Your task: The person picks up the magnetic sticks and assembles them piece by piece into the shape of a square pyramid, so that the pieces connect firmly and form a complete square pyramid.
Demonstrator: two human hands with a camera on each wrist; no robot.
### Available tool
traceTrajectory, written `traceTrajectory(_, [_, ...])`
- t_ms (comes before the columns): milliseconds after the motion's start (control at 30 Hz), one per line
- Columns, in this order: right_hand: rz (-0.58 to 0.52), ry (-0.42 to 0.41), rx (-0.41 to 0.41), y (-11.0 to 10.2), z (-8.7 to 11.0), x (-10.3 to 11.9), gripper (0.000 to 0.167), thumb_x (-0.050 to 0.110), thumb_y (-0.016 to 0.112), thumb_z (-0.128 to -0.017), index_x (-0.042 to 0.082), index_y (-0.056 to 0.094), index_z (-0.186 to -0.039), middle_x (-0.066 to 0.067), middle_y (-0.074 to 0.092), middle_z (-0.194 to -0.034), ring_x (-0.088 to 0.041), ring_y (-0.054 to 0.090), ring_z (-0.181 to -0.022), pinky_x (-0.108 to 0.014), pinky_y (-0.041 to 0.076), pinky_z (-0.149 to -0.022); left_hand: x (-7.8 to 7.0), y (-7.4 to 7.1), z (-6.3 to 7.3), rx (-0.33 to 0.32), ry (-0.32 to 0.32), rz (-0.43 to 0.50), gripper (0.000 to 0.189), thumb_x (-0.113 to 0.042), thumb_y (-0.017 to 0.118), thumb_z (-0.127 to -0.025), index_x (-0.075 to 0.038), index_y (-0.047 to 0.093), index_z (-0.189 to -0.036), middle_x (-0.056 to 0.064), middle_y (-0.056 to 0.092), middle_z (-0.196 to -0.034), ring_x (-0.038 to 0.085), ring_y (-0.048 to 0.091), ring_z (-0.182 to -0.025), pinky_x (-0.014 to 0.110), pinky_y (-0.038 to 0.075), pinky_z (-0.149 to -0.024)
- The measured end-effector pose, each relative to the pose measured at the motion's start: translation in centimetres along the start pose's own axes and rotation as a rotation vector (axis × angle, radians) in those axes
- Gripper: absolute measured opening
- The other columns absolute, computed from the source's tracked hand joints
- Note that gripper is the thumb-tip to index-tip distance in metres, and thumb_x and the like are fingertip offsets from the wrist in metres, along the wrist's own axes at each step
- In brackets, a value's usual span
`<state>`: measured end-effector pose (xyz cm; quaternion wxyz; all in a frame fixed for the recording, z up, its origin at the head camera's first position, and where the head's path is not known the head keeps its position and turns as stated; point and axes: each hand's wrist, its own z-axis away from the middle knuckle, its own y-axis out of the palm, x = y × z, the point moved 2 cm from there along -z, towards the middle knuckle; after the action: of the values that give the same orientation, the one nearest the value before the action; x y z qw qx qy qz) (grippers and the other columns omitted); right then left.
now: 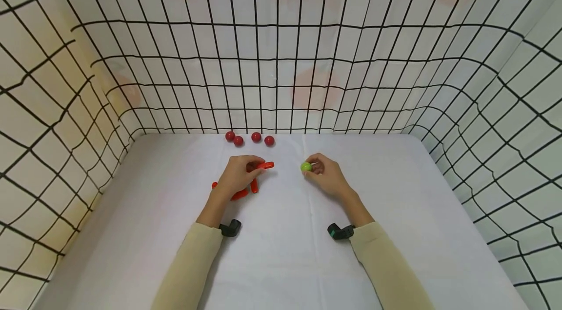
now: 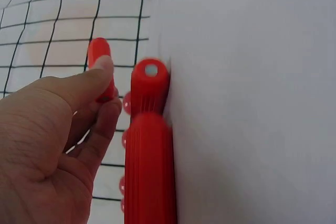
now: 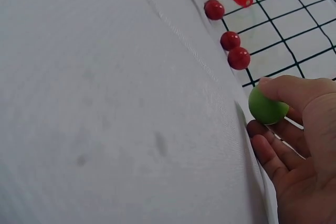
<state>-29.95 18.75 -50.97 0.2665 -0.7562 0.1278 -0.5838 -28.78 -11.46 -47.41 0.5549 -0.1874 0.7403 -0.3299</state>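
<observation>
My left hand (image 1: 239,173) pinches a short red stick with rounded ends (image 1: 266,165) between thumb and fingers, its tip pointing right in the head view. Below that hand lie more red sticks (image 1: 254,185) on the white cloth; in the left wrist view one close red stick (image 2: 150,171) shows fine lengthwise ridges. Across from it, my right hand (image 1: 328,177) holds a small light green ball (image 3: 266,105) between thumb and fingertips. The right wrist view shows the thumb on top of the ball, with the other fingers beneath and beside it.
Several glossy red balls (image 1: 256,137) sit in a loose row near the far edge of the white cloth-covered table (image 1: 281,261). A black wire grid (image 1: 276,59) rises along the back and both sides. Each wrist wears a small black camera (image 1: 340,231).
</observation>
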Motion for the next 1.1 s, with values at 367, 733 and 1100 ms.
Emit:
traceTrajectory(367, [0.008,-0.037,0.018,0.9,-0.2,0.3,0.038,0.026,0.078,-0.093,0.014,0.068,-0.128,-0.006,0.074,-0.114,-0.019,0.068,-0.091,-0.032,0.055,-0.084,-2.4,3.2,-1.5,0.056,0.028,-0.040,0.028,-0.012,0.074,-0.094,-0.013,0.077,-0.122,0.004,0.077,-0.115,0.020,0.070,-0.105,0.037,0.059,-0.096])
traceTrajectory(733, [0.019,-0.057,0.015,1.6,-0.1,0.3,0.035,0.027,0.077,-0.094,0.017,0.068,-0.126,-0.005,0.075,-0.107,-0.020,0.066,-0.092,-0.035,0.054,-0.084,-2.3,4.8,-2.3,0.062,0.117,-0.033,0.026,-0.009,0.076,-0.093,-0.010,0.078,-0.118,0.006,0.078,-0.112,0.017,0.073,-0.097,0.033,0.061,-0.092])
traceTrajectory(1100, [0.035,-0.069,0.107,2.3,-0.6,0.7,0.039,0.025,0.078,-0.092,0.017,0.067,-0.129,-0.002,0.067,-0.122,-0.022,0.056,-0.101,-0.035,0.046,-0.086,-2.4,5.3,-2.3,0.094,0.109,-0.025,0.027,-0.011,0.076,-0.094,-0.010,0.077,-0.120,0.006,0.078,-0.113,0.018,0.071,-0.100,0.035,0.059,-0.095])
